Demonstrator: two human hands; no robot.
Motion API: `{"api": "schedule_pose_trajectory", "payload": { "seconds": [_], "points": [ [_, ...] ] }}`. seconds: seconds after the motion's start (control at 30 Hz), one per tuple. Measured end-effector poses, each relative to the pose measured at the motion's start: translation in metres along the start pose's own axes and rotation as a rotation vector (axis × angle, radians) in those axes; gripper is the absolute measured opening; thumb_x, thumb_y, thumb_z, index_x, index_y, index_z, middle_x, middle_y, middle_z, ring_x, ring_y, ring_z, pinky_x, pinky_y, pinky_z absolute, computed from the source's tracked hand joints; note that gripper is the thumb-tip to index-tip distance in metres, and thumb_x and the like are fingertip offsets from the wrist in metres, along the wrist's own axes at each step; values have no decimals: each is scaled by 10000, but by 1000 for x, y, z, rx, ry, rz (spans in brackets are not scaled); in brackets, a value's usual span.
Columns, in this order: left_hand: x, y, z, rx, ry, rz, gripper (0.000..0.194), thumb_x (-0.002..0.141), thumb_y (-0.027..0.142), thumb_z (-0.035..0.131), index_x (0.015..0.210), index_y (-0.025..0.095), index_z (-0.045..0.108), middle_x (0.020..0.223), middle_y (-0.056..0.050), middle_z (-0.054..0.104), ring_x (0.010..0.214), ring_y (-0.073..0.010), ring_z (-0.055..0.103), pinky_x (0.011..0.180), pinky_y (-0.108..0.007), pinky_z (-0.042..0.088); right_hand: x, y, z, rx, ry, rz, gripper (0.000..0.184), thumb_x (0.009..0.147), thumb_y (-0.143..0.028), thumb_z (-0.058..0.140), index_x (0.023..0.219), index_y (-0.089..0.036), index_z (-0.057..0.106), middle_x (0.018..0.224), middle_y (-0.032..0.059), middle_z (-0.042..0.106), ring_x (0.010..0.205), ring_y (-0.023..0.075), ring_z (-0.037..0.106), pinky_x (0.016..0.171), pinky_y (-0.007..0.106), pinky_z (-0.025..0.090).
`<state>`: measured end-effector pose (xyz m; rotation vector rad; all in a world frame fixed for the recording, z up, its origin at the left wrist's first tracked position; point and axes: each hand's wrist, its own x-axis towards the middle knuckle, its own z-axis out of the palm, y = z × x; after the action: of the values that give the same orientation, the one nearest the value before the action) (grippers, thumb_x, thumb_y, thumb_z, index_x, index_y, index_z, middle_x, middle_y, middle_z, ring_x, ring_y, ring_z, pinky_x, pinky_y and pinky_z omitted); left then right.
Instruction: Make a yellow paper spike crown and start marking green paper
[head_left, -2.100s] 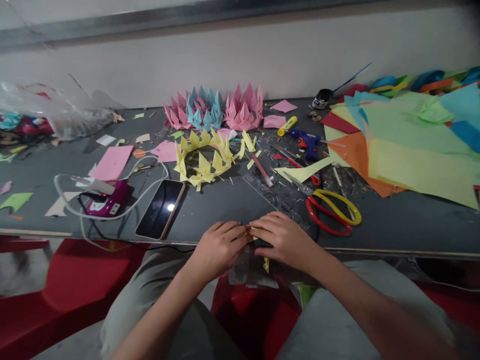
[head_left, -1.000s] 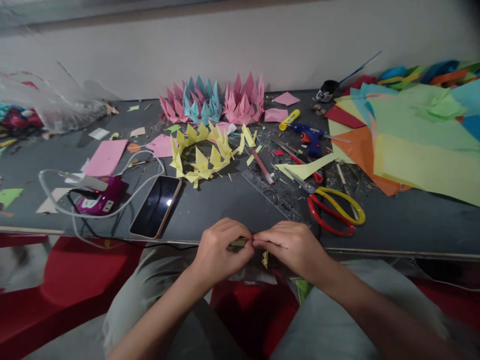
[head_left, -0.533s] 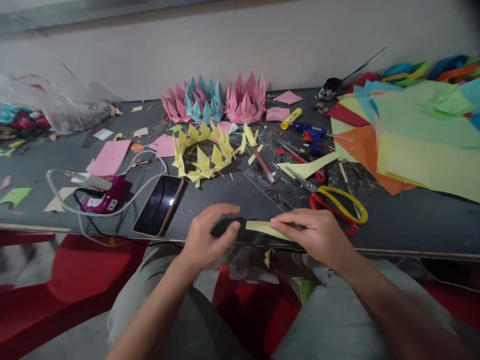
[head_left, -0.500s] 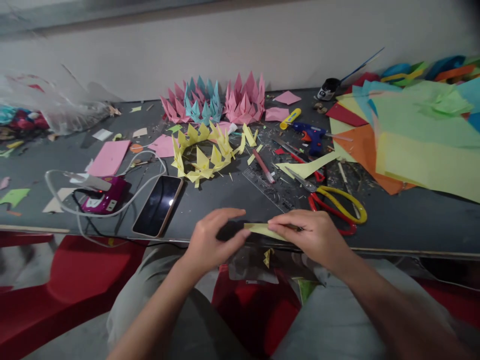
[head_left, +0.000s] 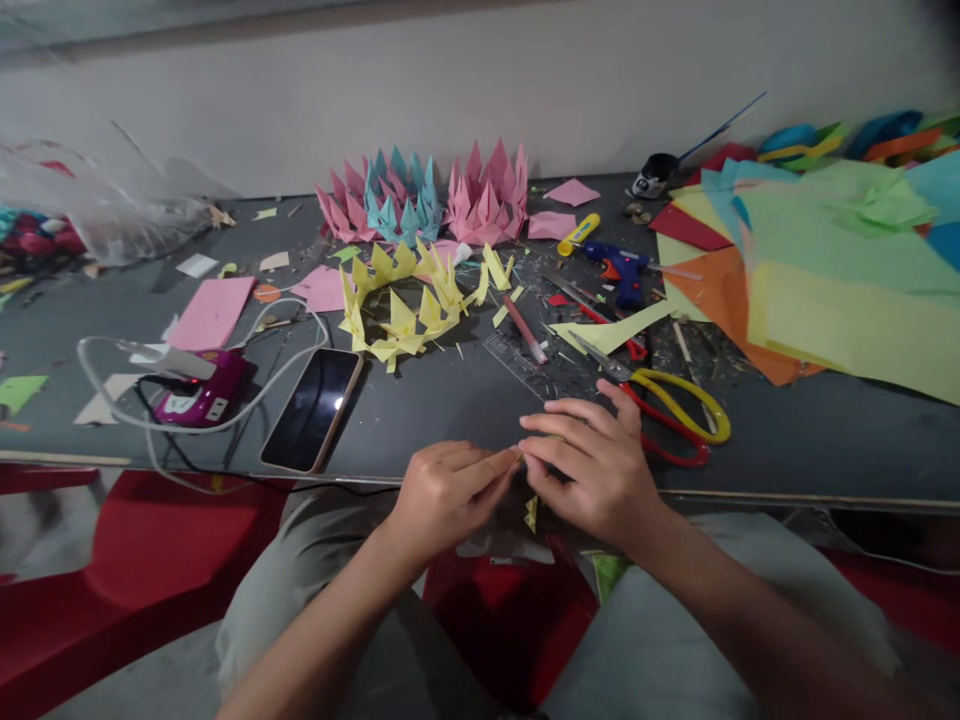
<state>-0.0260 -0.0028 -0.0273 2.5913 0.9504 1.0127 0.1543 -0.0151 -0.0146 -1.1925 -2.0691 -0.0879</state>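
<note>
My left hand [head_left: 452,492] is closed in a pinch at the table's front edge. Between its fingertips and those of my right hand [head_left: 600,470] is a yellow paper strip [head_left: 519,456], almost wholly hidden by the fingers. The right thumb and index finger pinch it while the other fingers fan out. Beyond the hands sits a yellow paper crown [head_left: 403,312] with pointed folds. Scissors [head_left: 679,400] with yellow and red handles lie just past my right hand. A small folded yellow piece [head_left: 531,514] shows below the fingertips.
A phone [head_left: 311,410] and a purple power adapter [head_left: 202,388] with cables lie at left. Pink crowns [head_left: 491,195] and a blue crown [head_left: 405,200] stand at the back. A glue gun [head_left: 622,268], a ruler [head_left: 517,365] and coloured paper sheets [head_left: 847,300] are at right.
My left hand has moved right and closed on the paper strip, which was held by the right hand alone. The right hand's outer fingers have lifted and spread.
</note>
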Motion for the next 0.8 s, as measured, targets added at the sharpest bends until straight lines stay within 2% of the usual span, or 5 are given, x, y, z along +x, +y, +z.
{"api": "schedule_pose_trajectory", "payload": {
  "seconds": [0.2, 0.5, 0.63, 0.7, 0.8],
  "points": [
    [1, 0, 1, -23, -2, 37, 135, 787, 115, 579, 910, 134, 630, 697, -27, 693, 589, -110, 617, 564, -221, 485, 0, -1, 0, 27, -56, 34, 109, 739, -138, 501, 678, -215, 551, 654, -48, 650, 694, 129, 608, 1001, 410, 270],
    [5, -4, -9, -53, 60, 46, 164, 772, 79, 587, 924, 120, 633, 636, -23, 675, 575, -108, 618, 559, -214, 493, 1, 21, -5, -10, -21, 127, 105, 709, -132, 509, 643, -215, 503, 631, -44, 623, 657, 134, 581, 951, 398, 308],
    [5, -5, -18, -81, 160, -38, 159, 781, 88, 580, 905, 146, 662, 657, -20, 689, 543, -86, 608, 531, -180, 482, 1, 38, -8, -10, 5, 267, 108, 689, -138, 503, 611, -213, 497, 611, -12, 590, 642, 151, 553, 849, 368, 390],
    [5, -4, -22, -86, 222, -164, 133, 777, 105, 594, 862, 157, 682, 706, -24, 707, 555, -81, 618, 535, -163, 484, 1, 41, -8, 130, -37, 426, 81, 699, -170, 514, 629, -209, 525, 637, 8, 599, 658, 162, 555, 747, 333, 431],
    [7, 0, -24, -115, 268, -419, 92, 777, 166, 607, 786, 164, 698, 756, -20, 721, 572, -87, 633, 549, -154, 497, 3, 32, -6, 659, -254, 681, 102, 735, -282, 549, 743, -193, 599, 723, 29, 652, 687, 160, 597, 663, 293, 468]
  ]
}}
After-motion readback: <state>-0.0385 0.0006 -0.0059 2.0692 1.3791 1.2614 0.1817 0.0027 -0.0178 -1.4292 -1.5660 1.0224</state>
